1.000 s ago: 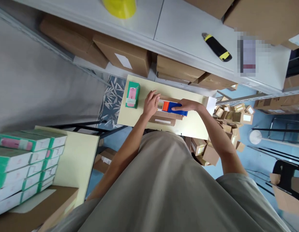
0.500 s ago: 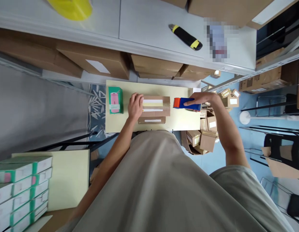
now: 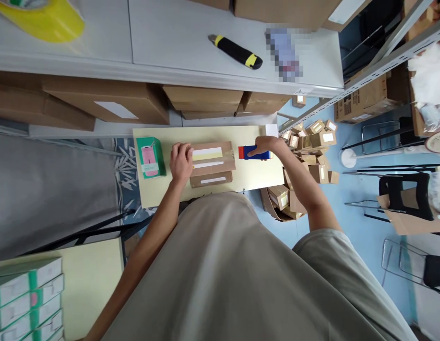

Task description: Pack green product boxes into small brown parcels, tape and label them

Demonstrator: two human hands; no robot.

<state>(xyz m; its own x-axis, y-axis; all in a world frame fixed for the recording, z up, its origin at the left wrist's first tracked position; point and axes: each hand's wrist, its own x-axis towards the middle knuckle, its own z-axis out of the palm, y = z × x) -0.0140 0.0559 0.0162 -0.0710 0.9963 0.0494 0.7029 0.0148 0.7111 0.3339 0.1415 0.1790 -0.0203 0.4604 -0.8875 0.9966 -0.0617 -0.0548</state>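
Observation:
A taped cardboard box (image 3: 211, 166) with white and yellowish label strips lies on the cream table (image 3: 253, 177). My left hand (image 3: 181, 162) is at its left end, fingers curled over the edge and holding it. In my right hand (image 3: 265, 144) is a blue-and-red tape dispenser (image 3: 257, 152), its red end just off the box's right end. A smaller flat cardboard box (image 3: 212, 180) with a white strip lies against the near side of the first. To the left stands a green box (image 3: 150, 157) with a pink picture.
Above the table's far side, a grey shelf (image 3: 163, 38) carries a utility knife (image 3: 237, 51), a yellow tape roll (image 3: 59, 21) and cartons. Small cardboard boxes (image 3: 317, 137) are heaped on the floor at right. Stacked green-and-white boxes (image 3: 45, 289) stand on another table at lower left.
The whole view has shifted and turned slightly, so the shelf and table appear further left. The tape dispenser is a little closer to the box's right end. My left hand keeps its hold.

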